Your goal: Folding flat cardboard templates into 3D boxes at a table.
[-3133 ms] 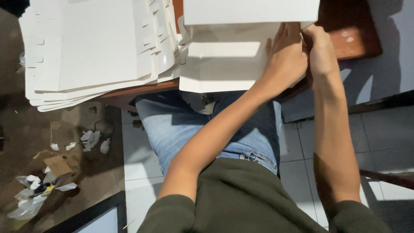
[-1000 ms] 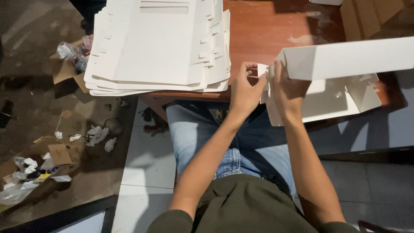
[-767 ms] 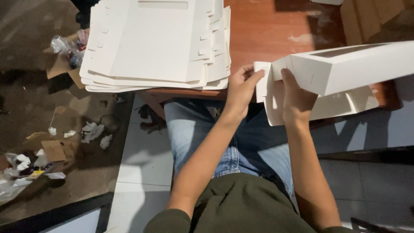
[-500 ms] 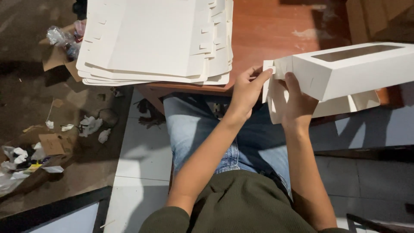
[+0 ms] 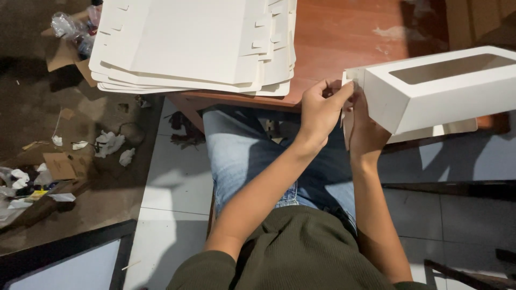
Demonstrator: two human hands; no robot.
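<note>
**Inspector:** State the hands and where the item sits.

**Operator:** I see both hands closed on the near end of a white window box (image 5: 435,88). My left hand (image 5: 321,110) pinches the small end flap (image 5: 350,80) between thumb and forefinger. My right hand (image 5: 366,129) is just beside it, fingers curled around the box's end from below. The box runs away to the right of the hands, held above the desk (image 5: 344,32) edge, over a flat white sheet (image 5: 457,128).

**Inspector:** Handling?

**Operator:** I judge it light, thin card: stiff along the folds, easily creased across the panels and weak around the window cut-out. I would grip at the corners and folded edges.

**Inspector:** Surroundings?

**Operator:** A stack of flat box blanks (image 5: 193,43) lies beyond the left hand; paper scraps (image 5: 110,145) litter the floor further left.
</note>
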